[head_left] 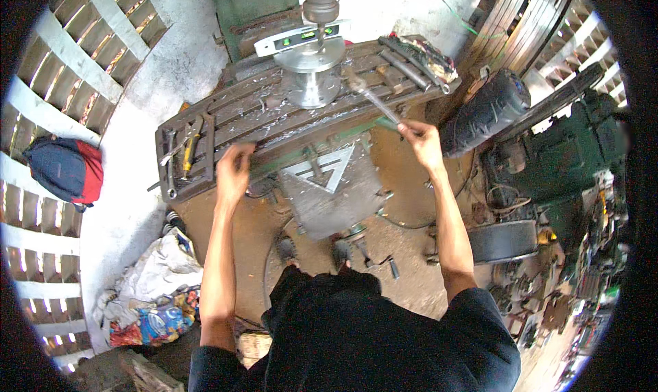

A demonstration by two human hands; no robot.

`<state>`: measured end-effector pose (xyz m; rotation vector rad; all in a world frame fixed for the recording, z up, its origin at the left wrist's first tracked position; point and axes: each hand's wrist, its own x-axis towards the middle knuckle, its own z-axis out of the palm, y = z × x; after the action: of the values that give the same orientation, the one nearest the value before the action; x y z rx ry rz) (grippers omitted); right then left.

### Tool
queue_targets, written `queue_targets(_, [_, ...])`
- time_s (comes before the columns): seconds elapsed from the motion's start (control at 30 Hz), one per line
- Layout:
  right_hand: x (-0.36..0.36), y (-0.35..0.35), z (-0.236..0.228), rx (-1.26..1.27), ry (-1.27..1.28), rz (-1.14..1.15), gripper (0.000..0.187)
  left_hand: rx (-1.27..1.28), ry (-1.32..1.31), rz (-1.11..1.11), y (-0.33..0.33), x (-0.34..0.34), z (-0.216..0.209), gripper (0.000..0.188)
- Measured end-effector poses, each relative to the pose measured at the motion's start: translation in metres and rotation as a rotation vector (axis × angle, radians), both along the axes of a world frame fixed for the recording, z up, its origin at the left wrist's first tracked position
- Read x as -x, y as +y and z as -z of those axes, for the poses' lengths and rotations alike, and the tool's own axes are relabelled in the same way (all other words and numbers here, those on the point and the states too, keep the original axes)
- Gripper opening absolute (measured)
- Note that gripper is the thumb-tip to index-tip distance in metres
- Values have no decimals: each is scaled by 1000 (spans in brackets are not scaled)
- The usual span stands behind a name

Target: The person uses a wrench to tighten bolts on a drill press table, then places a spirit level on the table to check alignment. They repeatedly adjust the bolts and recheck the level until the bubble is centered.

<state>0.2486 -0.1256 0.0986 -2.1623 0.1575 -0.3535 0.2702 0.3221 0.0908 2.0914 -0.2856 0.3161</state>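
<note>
"Firstly, where is the long tool [379, 104]?"

"Slanting over the desk [257, 126], its far end just beside the shiny metal piece [310, 83]."

"State of the hands?"

"Right hand [421, 141]: fingers closed around the tool's near end. Left hand [234, 169]: by the desk's front edge, fingers partly curled; blurred, so I cannot tell whether it holds anything."

"Surroundings?"

"Drill [321, 6] pointing down over the metal piece; level [295, 41] behind that; yellow-handled tool [188, 155] lying at the desk's left end."

The shirt [391, 330] is black and short-sleeved, the footwear [287, 248] dark.
</note>
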Motion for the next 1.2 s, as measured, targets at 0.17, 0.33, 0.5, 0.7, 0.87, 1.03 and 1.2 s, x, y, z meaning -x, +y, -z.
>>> queue_targets(0.17, [-16, 102, 3, 149, 128, -33, 39, -259, -64, 166, -16, -102, 14, 31])
queue_targets(0.33, [-68, 136, 18, 238, 142, -57, 39, -306, -173, 241, -19, -143, 37, 37])
queue_targets(0.5, [-93, 133, 25, 187, 146, -91, 39, -277, -216, 288, -11, -146, 56, 46])
queue_targets(0.7, [-119, 106, 16, 227, 89, -248, 38, -338, -272, 260, -13, -137, 66, 52])
queue_targets(0.87, [-138, 97, 4, 241, 145, -295, 35, -291, -264, 276, -13, -135, 64, 53])
queue_targets(1.03, [-152, 95, -3, 220, 125, -380, 36, -312, -208, 258, -14, -136, 62, 56])
queue_targets(1.2, [-149, 98, 6, 400, 202, -300, 39, -282, -176, 278, -14, -135, 58, 59])
